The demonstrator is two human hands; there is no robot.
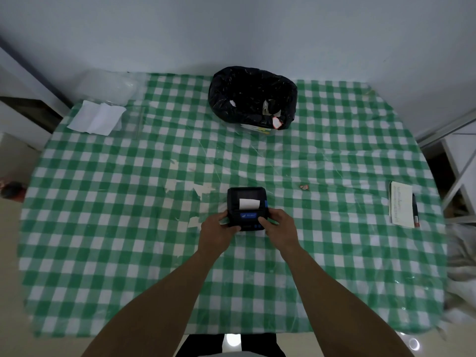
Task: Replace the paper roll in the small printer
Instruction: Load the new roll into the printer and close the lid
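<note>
Both hands are gripping the printer (246,206) at its near end: the left hand (217,229) is curling around the left side, the right hand (279,226) around the right, fingers closed on the casing. The printer is sitting on the table (103,228), slightly nearer the front edge than the back. A strip of white paper (249,203) is showing at its slot. A bin with a black bag (253,96) is standing at the back edge. White sheets (96,118) are lying at the back left corner. A notepad (401,204) and a pen (415,210) are lying just beside each other at the right edge.
</note>
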